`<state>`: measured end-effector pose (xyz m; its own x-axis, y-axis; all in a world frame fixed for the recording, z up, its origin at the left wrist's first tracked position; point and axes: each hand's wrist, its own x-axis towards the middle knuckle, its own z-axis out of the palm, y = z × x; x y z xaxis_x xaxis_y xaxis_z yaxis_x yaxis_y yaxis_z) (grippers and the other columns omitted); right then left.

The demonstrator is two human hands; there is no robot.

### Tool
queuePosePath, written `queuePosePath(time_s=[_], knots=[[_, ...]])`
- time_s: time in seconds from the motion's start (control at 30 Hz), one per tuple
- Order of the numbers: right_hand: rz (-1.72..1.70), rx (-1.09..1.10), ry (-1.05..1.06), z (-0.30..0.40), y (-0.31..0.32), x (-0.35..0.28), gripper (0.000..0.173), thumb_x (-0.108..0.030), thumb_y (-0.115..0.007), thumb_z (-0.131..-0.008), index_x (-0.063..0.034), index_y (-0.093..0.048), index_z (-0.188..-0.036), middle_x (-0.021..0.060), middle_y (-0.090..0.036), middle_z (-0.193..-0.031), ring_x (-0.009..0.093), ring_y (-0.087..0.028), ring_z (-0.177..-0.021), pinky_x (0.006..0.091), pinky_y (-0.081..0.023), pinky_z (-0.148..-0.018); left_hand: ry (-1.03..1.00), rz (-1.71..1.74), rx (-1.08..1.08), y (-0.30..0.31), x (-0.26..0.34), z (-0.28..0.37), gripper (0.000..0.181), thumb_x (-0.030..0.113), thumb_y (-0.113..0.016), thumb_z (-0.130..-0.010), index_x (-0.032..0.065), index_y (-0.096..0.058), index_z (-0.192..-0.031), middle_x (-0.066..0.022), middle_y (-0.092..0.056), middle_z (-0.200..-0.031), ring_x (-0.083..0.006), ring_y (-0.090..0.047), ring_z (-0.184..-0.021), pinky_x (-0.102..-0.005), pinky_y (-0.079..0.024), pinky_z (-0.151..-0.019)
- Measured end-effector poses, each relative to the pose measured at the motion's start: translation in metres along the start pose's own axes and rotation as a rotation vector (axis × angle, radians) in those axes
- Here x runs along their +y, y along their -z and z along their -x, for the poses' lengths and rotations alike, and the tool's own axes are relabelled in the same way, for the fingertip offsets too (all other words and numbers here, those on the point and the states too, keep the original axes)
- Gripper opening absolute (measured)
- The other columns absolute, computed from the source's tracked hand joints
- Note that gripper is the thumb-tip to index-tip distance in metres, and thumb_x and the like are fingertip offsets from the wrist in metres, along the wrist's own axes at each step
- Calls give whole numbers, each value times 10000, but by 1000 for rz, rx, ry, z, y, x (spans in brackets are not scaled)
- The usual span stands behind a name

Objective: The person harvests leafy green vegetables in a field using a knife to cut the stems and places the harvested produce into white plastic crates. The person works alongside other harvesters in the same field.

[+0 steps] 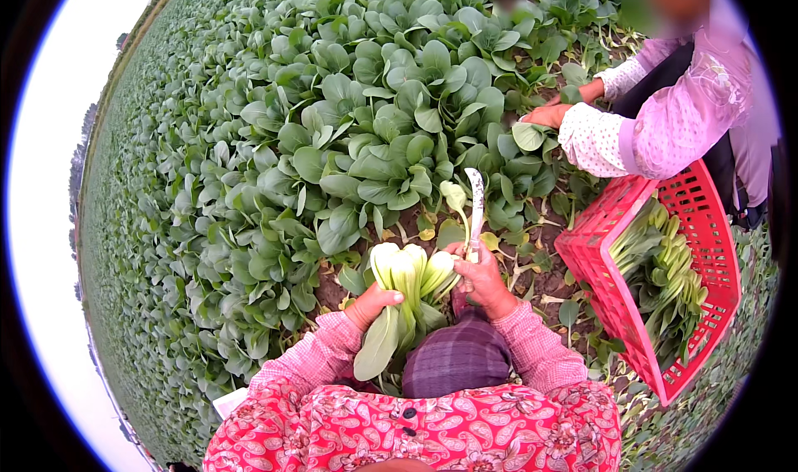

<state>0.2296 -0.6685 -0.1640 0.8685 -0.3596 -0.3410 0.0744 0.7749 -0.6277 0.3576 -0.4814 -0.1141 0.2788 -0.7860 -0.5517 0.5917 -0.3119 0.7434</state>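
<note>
My left hand point(373, 305) grips several bok choy heads point(402, 271), their pale stem bases pointing up and away from me. The green leaves hang down toward my lap. My right hand point(485, 283) is closed around the handle of a knife with a curved, dirt-stained blade point(476, 200), which points away from me. A loose leaf on a thin stalk point(454, 195) stands up beside the blade at the same hand. The right fingers are close to the base of the rightmost bok choy point(439, 271); whether they touch it I cannot tell.
Dense rows of growing bok choy point(386, 141) fill the ground ahead and left. A red plastic crate point(629, 328), tilted, holds cut greens point(664, 278) at right. Beyond it, a co-worker's hands point(548, 115) reach into the plants. Trimmed leaves litter the soil point(545, 285).
</note>
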Motion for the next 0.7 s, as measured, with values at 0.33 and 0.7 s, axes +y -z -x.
queuePosePath(time_s=[0.33,0.7], knots=[[517,426,-171,63,116,25,190,-187,-587,-838,-70,-485,-948,11,-503,-641,84,-461,-400,214,-385,-346,-137,-719,-163,7,45,-19,774,192,-778,-607,31,-400,-1264,-86,-533,-1173,-170,-507,-1059,-320,-385,-941],[528,608,-95,-26,156,20,199,-247,-538,-866,-74,-452,-917,56,-505,-629,154,-496,-422,293,-385,-342,-281,-1536,-558,-79,47,-115,757,280,-735,-534,38,-442,-1188,-127,-448,-1250,-333,-585,-895,-394,-474,-808]])
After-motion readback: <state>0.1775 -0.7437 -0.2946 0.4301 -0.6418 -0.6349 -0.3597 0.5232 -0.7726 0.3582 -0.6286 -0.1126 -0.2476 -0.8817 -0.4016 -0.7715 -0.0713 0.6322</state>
